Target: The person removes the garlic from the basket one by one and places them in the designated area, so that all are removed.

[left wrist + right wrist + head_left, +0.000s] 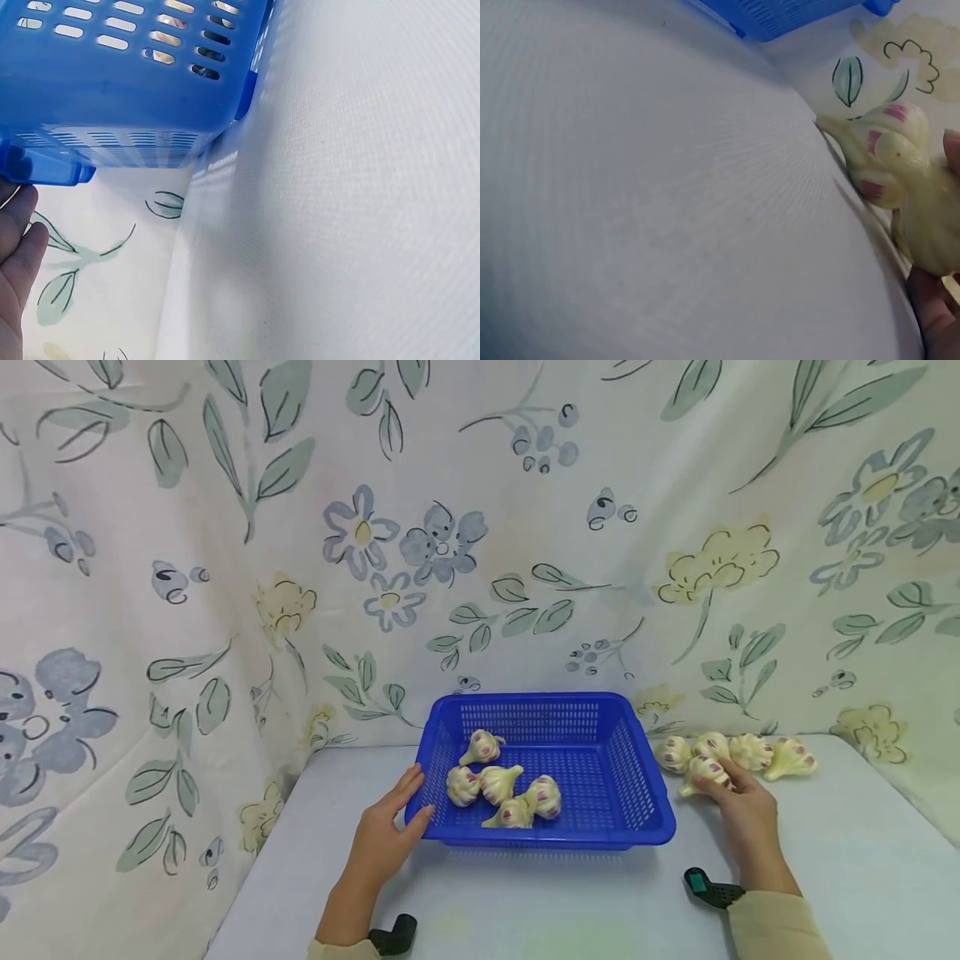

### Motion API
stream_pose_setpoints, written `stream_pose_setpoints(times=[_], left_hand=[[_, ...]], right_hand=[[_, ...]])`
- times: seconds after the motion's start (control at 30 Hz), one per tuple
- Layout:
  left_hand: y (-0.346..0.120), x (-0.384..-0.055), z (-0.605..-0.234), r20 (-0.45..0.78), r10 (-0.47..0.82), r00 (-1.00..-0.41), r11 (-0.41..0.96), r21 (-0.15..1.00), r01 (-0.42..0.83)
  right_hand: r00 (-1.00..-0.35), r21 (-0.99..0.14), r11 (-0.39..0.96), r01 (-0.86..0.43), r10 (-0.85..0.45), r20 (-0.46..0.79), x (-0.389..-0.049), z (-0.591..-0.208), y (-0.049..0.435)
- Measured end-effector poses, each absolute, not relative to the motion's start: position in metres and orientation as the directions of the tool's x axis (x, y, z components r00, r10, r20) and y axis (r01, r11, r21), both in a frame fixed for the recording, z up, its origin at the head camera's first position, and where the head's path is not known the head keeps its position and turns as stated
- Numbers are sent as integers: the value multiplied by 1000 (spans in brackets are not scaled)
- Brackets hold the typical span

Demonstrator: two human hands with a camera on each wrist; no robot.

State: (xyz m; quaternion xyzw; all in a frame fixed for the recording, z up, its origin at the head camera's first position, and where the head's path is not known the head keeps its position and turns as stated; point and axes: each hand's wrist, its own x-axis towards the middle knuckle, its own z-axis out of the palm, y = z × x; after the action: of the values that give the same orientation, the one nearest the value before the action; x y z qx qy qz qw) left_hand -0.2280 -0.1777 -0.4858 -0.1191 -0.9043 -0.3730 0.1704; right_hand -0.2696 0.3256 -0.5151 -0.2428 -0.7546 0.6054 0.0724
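My left hand [386, 835] rests its fairly straight fingers on the left rim of a blue plastic basket [536, 837], thumb near the front corner. Its fingertips [26, 199] show just beneath the rim in the left wrist view. Several garlic bulbs [498, 783] lie in the left half of the basket. To the right of the basket, my right hand [753, 806] pinches a garlic bulb [705, 772] between thumb and fingers. The right wrist view shows this garlic bulb [930, 217] between the digits, stem toward the camera, with another bulb [889, 150] behind.
Several more garlic bulbs [750, 750] sit in a row on the white table [525, 902] by its back right edge. A floral cloth [480, 568] hangs behind the table and along its left side. Black wrist devices [712, 889] are on both wrists.
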Motion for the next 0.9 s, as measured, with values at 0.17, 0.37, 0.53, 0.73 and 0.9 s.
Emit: stream_pose_setpoints(times=[0.17, 0.37, 0.53, 0.73, 0.9], left_hand=[[-178, -228, -486, 406, 87, -910, 692, 632, 348], [-178, -230, -488, 417, 89, -905, 682, 636, 361], [-177, -230, -488, 414, 86, -906, 682, 638, 356], [-177, -228, -487, 408, 86, -909, 686, 637, 352], [-177, -228, -487, 412, 87, -907, 689, 633, 353]], right_hand=[[-877, -932, 207, 297, 446, -181, -270, -516, 325], [-865, -917, 242, 319, 470, -177, -268, -514, 324], [-854, -903, 259, 344, 485, -186, -267, -514, 324], [-867, -894, 289, 343, 463, -183, -268, -515, 324], [-876, -886, 315, 341, 450, -177, -268, -516, 323]])
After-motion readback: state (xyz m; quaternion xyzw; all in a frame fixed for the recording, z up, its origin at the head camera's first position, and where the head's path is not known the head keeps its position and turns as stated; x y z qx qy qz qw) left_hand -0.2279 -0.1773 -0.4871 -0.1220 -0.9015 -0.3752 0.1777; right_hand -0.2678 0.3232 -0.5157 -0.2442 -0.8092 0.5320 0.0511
